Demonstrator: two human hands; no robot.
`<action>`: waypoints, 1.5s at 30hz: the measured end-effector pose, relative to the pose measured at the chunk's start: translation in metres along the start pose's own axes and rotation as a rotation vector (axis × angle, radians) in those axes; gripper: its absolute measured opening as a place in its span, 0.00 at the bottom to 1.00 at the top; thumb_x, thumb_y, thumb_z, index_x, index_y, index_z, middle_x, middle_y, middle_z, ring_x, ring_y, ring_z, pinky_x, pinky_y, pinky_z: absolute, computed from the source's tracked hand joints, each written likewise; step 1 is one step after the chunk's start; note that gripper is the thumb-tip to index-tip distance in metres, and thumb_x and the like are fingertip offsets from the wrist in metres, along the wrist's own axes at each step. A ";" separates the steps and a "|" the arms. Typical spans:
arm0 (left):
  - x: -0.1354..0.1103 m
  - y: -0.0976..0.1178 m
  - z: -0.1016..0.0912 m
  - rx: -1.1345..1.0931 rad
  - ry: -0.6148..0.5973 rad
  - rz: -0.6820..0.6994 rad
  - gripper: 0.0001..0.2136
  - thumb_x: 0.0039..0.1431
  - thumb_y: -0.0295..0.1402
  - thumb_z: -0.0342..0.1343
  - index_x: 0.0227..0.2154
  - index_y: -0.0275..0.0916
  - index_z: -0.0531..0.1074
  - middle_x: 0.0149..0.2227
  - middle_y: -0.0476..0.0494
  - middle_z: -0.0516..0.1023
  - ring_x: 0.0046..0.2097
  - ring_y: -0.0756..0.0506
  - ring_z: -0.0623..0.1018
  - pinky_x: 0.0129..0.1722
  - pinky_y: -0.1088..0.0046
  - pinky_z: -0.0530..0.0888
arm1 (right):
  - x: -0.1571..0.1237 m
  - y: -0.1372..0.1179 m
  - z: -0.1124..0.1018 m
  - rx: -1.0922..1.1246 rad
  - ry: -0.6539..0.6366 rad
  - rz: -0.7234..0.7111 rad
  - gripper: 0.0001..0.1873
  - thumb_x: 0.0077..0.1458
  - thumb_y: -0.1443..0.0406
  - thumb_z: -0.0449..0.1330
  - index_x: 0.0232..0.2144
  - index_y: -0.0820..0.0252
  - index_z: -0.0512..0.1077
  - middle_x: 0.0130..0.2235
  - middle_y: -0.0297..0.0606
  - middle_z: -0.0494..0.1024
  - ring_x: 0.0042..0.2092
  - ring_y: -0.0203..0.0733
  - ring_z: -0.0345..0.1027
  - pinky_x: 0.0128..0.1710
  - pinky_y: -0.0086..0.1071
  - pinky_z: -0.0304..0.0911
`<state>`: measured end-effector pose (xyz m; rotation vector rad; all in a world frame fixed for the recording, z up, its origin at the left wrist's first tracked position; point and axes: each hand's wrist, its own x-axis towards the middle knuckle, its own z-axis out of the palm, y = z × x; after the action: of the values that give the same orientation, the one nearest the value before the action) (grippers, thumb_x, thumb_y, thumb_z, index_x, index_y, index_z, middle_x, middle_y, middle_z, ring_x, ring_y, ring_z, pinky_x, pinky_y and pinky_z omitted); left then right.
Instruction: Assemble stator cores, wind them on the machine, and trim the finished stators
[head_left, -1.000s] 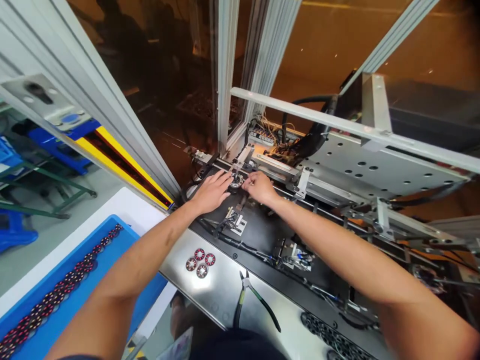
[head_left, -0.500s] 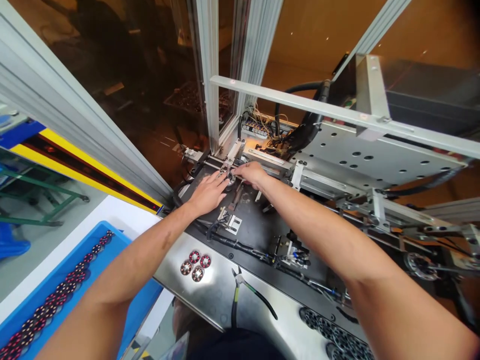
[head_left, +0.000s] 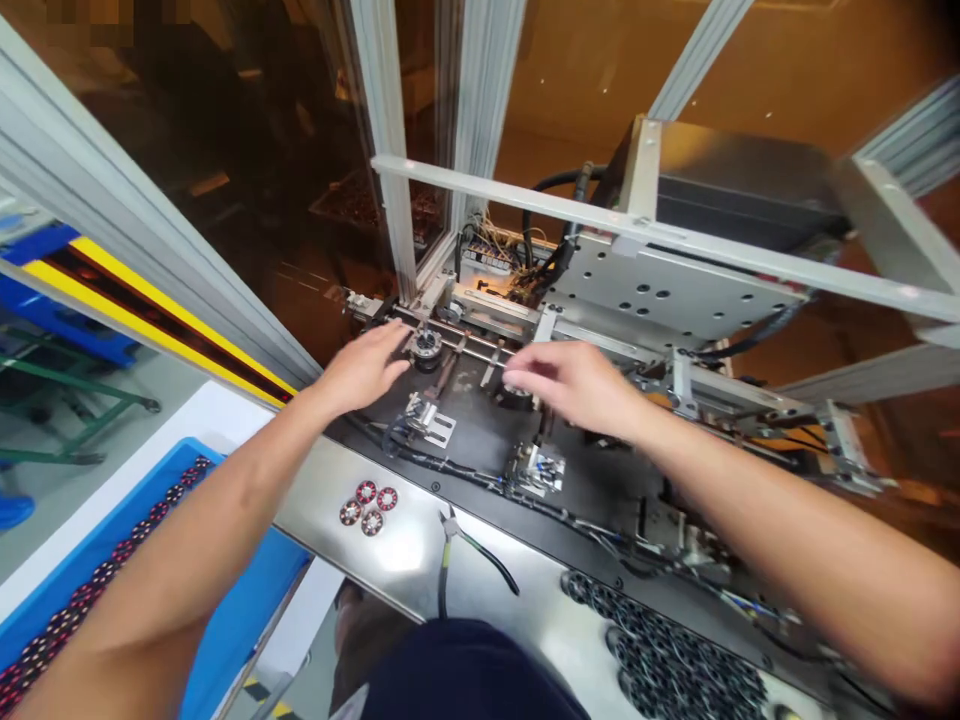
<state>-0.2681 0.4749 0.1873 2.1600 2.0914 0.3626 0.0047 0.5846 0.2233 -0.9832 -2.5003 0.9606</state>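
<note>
My left hand point(head_left: 364, 368) reaches into the machine with its fingers stretched out, fingertips just left of a small round metal part point(head_left: 426, 346) seated on the rail fixture. My right hand point(head_left: 574, 385) hovers to the right over the black machine bed point(head_left: 480, 425); it is blurred by motion, fingers loosely curled, and I cannot make out whether it holds anything. Three small round wound parts point(head_left: 366, 506) lie on the steel shelf point(head_left: 409, 555) nearer to me.
Black-handled pliers point(head_left: 450, 545) lie on the steel shelf. A blue tray point(head_left: 225, 640) with a row of red wound parts sits at the lower left. Several dark round parts point(head_left: 660, 660) lie at the lower right. Aluminium frame bars and a perforated plate point(head_left: 667, 285) stand over the fixture.
My right hand has pulled away from the round part and moved right. My left hand has eased back slightly to the left. The view has shifted rightward.
</note>
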 end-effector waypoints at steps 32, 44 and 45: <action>0.039 0.118 0.101 0.026 -0.115 0.275 0.24 0.64 0.26 0.49 0.63 0.35 0.63 0.69 0.35 0.60 0.71 0.33 0.55 0.66 0.47 0.61 | 0.034 0.111 0.031 -0.021 -0.070 0.645 0.12 0.63 0.60 0.61 0.43 0.65 0.73 0.41 0.38 0.77 0.38 0.38 0.74 0.37 0.35 0.73; 0.037 0.128 0.099 0.064 -0.181 0.218 0.29 0.59 0.23 0.50 0.65 0.36 0.60 0.71 0.36 0.55 0.70 0.33 0.57 0.65 0.45 0.61 | 0.028 0.103 0.038 0.211 -0.007 0.612 0.10 0.63 0.61 0.62 0.40 0.65 0.73 0.39 0.36 0.77 0.38 0.37 0.74 0.38 0.35 0.73; 0.038 0.130 0.098 0.071 -0.184 0.218 0.29 0.58 0.22 0.50 0.65 0.36 0.60 0.71 0.36 0.56 0.70 0.33 0.57 0.65 0.44 0.61 | 0.028 0.099 0.038 0.200 -0.008 0.601 0.10 0.63 0.62 0.62 0.40 0.65 0.73 0.39 0.36 0.77 0.38 0.38 0.74 0.39 0.35 0.73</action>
<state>-0.1172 0.5153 0.1278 2.3687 1.8045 0.1031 0.0154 0.6397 0.1296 -1.7015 -2.0815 1.3429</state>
